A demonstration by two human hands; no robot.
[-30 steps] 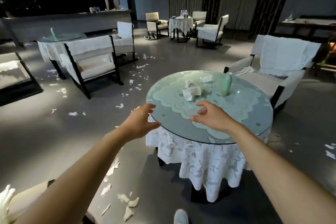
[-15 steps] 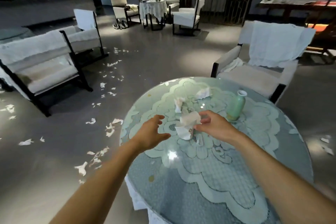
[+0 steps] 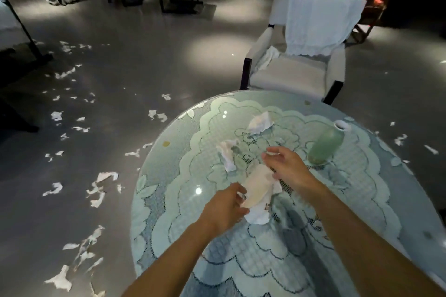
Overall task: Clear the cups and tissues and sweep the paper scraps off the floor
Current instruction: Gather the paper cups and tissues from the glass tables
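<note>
Left hand (image 3: 224, 210): now pinches the tissue (image 3: 257, 188) at its near end; off it before.
Right hand (image 3: 289, 169): fingers apart at the far end, earlier grip eased.
Position: tissue between hands, centre of table (image 3: 362, 200).
Spare tissues (image 3: 228, 154): 12 o'clock of it.
Scraps (image 3: 96, 190): floor, 9 o'clock.

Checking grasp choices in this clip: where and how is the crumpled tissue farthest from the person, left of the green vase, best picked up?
Probably pinch the far crumpled tissue by its raised, creased middle, coming straight down from above. Its edges lie low on the glass table top, hard to get under, and a top approach stays clear of the green vase to its right.
</note>
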